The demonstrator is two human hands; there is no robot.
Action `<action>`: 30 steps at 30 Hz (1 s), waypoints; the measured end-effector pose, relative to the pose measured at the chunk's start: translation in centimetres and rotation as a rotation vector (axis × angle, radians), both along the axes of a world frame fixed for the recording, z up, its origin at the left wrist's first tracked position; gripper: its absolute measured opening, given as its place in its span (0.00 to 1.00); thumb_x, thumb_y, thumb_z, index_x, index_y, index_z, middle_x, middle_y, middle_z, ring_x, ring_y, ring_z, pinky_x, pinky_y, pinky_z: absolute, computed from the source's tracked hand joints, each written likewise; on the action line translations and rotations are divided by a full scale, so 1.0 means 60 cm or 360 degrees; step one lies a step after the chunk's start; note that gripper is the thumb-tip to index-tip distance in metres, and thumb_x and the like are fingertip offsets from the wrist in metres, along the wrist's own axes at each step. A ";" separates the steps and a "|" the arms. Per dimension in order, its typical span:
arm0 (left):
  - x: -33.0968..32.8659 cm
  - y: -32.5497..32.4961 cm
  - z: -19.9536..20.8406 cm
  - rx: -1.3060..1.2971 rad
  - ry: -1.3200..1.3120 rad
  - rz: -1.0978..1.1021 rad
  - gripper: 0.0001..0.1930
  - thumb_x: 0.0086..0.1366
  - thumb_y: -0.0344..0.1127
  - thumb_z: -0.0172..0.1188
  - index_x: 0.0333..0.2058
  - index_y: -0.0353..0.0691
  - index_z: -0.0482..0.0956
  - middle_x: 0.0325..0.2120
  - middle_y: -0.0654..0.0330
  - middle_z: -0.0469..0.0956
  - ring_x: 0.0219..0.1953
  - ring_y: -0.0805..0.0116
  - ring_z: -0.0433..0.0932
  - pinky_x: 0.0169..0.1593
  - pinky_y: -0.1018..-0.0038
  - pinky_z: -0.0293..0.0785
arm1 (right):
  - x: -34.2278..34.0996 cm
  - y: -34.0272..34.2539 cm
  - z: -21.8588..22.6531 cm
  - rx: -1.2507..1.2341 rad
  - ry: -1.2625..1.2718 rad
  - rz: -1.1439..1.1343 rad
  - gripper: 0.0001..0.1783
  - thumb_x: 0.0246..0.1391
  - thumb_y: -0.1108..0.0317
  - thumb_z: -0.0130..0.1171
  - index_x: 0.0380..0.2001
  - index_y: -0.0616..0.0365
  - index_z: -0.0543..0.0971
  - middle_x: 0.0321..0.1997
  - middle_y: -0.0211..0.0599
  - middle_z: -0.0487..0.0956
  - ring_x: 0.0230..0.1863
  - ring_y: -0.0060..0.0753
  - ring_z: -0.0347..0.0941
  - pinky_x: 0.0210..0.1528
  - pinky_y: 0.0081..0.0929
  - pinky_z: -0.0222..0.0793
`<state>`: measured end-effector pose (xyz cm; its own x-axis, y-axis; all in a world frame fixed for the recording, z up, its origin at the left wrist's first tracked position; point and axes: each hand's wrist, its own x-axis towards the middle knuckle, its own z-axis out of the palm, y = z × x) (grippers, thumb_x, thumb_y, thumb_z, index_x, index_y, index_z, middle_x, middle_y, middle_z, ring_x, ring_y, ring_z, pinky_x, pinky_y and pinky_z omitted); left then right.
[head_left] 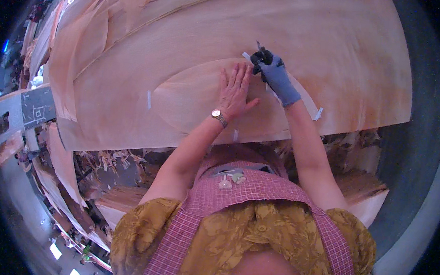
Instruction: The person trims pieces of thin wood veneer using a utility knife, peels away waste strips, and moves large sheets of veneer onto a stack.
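Note:
A large sheet of thin wood veneer (349,49) spreads in front of me. On it lies a leaf-shaped patch (187,93) of similar veneer. My bare left hand (235,91) rests flat on this patch, fingers stretched forward and thumb out to the right. Just right of those fingertips, my right hand (273,73), in a grey-blue glove with black fingertips, is closed around a slim dark tool (258,45). Its exact kind is unclear. Short white tape pieces mark the patch's surroundings: one strip (246,55) near the tool, another (319,114) right of my right wrist.
More tape pieces sit at left (149,99) and near the front edge (236,135). Loose, folded veneer (93,31) overlaps at the far left. Torn veneer scraps (112,160) lie below the sheet's near edge. A grey board (38,107) with white markings stands left.

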<state>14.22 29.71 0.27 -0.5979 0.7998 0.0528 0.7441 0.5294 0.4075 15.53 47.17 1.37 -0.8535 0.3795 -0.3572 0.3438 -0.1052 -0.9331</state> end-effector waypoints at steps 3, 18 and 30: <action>-0.012 -0.006 -0.009 0.0292 -0.0107 0.0110 0.47 0.57 0.50 0.60 0.67 0.33 0.47 0.68 0.46 0.50 0.72 0.49 0.45 0.71 0.51 0.35 | -0.047 -0.009 -0.061 0.0452 0.0010 0.0122 0.15 0.56 0.59 0.63 0.37 0.59 0.75 0.25 0.29 0.78 0.23 0.19 0.73 0.23 0.18 0.66; -0.092 -0.006 -0.023 0.0308 0.0253 0.0505 0.33 0.59 0.35 0.58 0.64 0.52 0.62 0.66 0.57 0.59 0.69 0.56 0.55 0.70 0.49 0.41 | -0.084 -0.038 -0.056 0.0058 -0.0083 -0.0047 0.17 0.53 0.61 0.64 0.37 0.62 0.73 0.27 0.39 0.81 0.19 0.25 0.72 0.24 0.27 0.69; -0.117 -0.004 -0.043 0.0333 0.0274 0.0485 0.20 0.61 0.41 0.60 0.53 0.56 0.77 0.63 0.63 0.64 0.67 0.57 0.57 0.69 0.48 0.42 | -0.010 -0.041 -0.047 0.0081 -0.0283 -0.0053 0.17 0.53 0.63 0.65 0.35 0.62 0.70 0.23 0.36 0.77 0.19 0.25 0.72 0.20 0.27 0.69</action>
<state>7.21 29.46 -2.28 -0.7742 0.5486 0.3155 0.6326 0.6551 0.4132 14.90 44.69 -1.42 -0.7652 0.4280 -0.4809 0.5008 -0.0736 -0.8624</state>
